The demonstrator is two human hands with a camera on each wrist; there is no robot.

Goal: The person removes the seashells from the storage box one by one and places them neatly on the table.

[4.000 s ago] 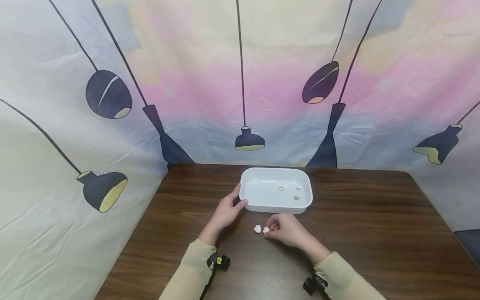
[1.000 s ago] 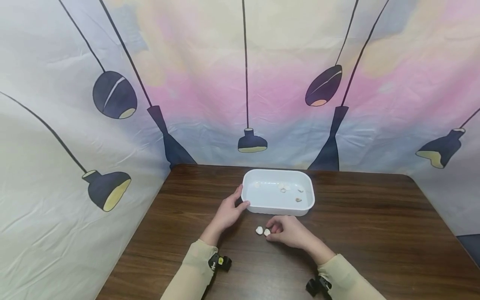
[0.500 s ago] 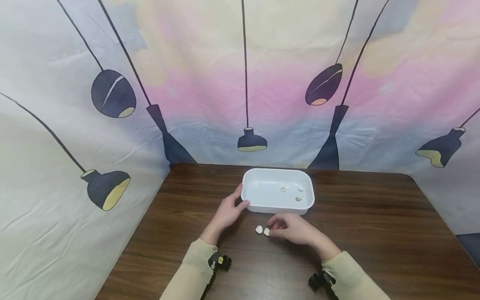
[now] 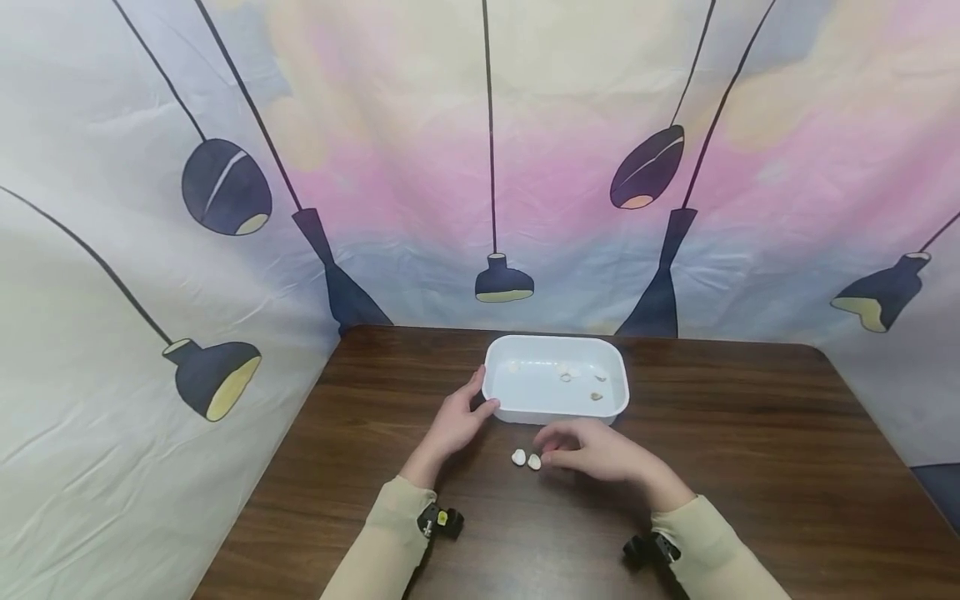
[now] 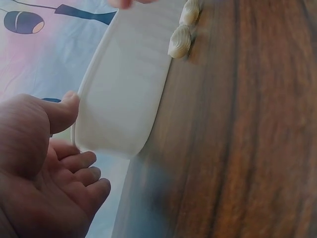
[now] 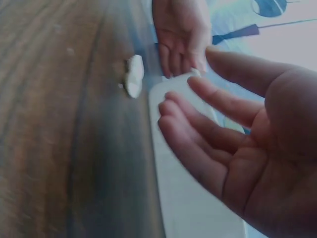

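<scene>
Two whitish ribbed seashells lie side by side on the table: a left shell [image 4: 518, 457] and a right shell [image 4: 534, 462]. Beyond them stands a white rectangular tray [image 4: 536, 397]. My left hand [image 4: 456, 423] grips the tray's left end; in the left wrist view its thumb [image 5: 69, 106] is at the rim with the fingers curled at the outer side. Just right of the right shell, my right hand [image 4: 596, 450] has loosely bent fingers and nothing between them. The right wrist view shows this hand [image 6: 277, 158] with thumb and fingers spread apart.
Inside the tray lie several small pieces, among them a brownish shell [image 4: 596, 397] and a pale ring-shaped piece [image 4: 566, 377]. The dark wooden table [image 4: 750, 450] ends at a cloth backdrop [image 4: 555, 167] printed with lamps.
My right hand has let go of the right shell and drawn slightly up and to the right, its fingers loosening. The shell stays on the table. My left hand keeps its grip on the tray.
</scene>
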